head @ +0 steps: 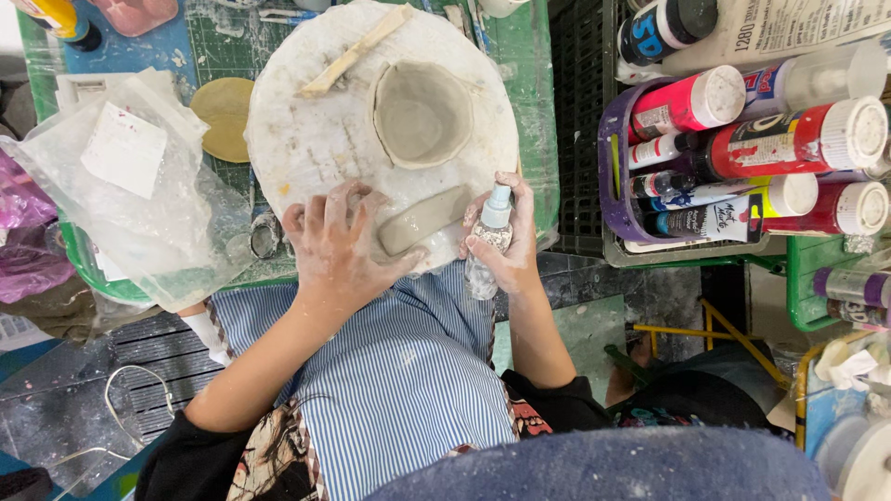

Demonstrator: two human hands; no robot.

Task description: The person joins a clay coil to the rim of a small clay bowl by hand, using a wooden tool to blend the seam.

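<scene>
Right hand (506, 243) clamped around small clear spray bottle (487, 243), nozzle aimed at clay slab (422, 219). Left hand (336, 246) open, fingers spread, flat on round white board (306, 139) just beside slab. Judgement: mist lightly and evenly; steady the board. Beyond: clay bowl (422, 113), then wooden stick (357, 51) at far edge.

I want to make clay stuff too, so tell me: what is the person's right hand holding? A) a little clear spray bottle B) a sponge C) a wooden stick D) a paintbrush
A: the right hand grips a small clear spray bottle at the edge of the round white board, while the left hand rests on the board beside a flat clay slab.
</scene>
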